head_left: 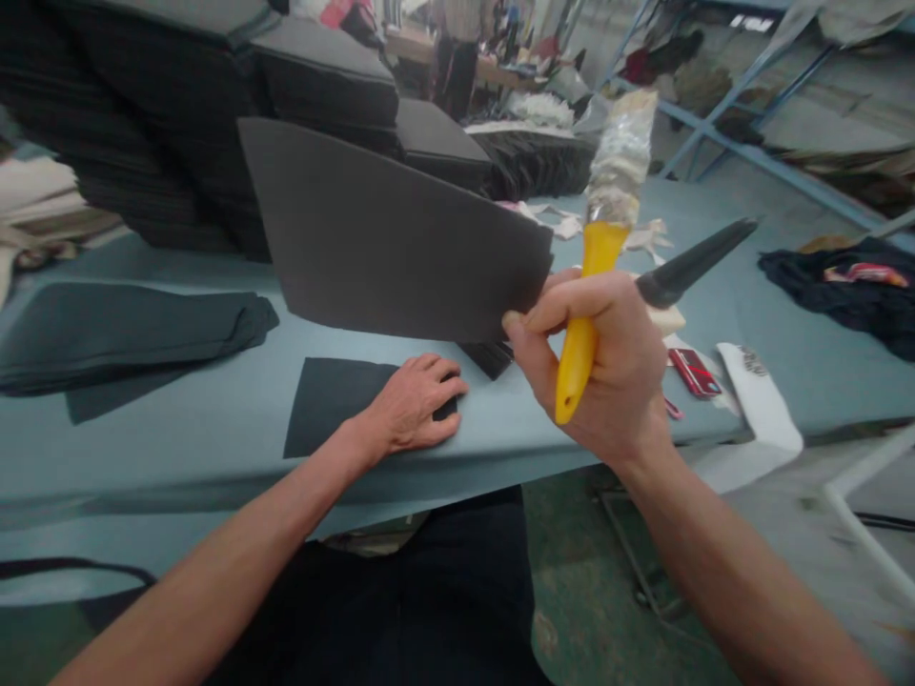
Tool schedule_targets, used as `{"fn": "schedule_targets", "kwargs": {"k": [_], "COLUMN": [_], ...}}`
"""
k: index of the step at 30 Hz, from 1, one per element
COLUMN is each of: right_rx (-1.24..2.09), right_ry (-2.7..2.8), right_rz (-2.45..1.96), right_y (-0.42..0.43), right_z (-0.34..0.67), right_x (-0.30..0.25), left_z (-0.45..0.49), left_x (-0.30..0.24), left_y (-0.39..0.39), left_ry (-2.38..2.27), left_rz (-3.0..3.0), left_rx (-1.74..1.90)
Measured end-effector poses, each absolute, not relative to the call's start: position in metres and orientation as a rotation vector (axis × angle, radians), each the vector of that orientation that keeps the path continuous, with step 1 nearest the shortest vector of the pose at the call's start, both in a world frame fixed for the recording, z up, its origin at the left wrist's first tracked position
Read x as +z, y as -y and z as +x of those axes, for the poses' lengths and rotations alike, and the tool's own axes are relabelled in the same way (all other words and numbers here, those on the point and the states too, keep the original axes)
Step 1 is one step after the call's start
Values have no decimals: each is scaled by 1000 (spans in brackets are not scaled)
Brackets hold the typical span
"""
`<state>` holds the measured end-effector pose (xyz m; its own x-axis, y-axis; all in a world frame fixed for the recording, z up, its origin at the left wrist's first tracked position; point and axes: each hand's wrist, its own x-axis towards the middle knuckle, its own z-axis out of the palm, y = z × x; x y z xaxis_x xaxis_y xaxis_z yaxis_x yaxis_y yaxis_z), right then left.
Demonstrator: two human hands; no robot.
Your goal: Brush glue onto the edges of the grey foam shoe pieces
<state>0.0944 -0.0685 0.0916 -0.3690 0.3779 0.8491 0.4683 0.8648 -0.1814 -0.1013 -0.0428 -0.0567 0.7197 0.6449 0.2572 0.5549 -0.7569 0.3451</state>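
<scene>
My right hand [600,367] is closed around the yellow handle of a brush [597,276], bristles up and coated with pale glue. The same hand also pinches the corner of a large dark grey sheet [386,238], lifted above the table. A dark pointed piece [690,265] sticks out to the right behind that hand. My left hand [415,402] lies flat, fingers together, on a smaller dark sheet [333,400] resting on the blue-grey table [178,448].
Tall stacks of dark sheets [178,114] stand at the back left. Folded dark fabric [121,333] lies at left. A red packet [693,372] and a white piece [762,400] sit near the right edge. Dark cloth [843,291] lies far right.
</scene>
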Motion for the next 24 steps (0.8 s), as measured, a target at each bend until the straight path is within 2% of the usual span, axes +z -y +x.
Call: {"fn": "schedule_targets", "kwargs": {"k": [17, 24], "right_rx": [-143, -55], "right_ry": [1850, 1884], "right_rz": [-719, -750], "right_y": [71, 75], "right_z": [80, 67], "right_x": [54, 55], "left_z": [-151, -161], "left_x": [-52, -33], "left_y": [54, 77], "left_ry": [-883, -988], "left_rz": [2597, 2202], "left_rx": [517, 745]}}
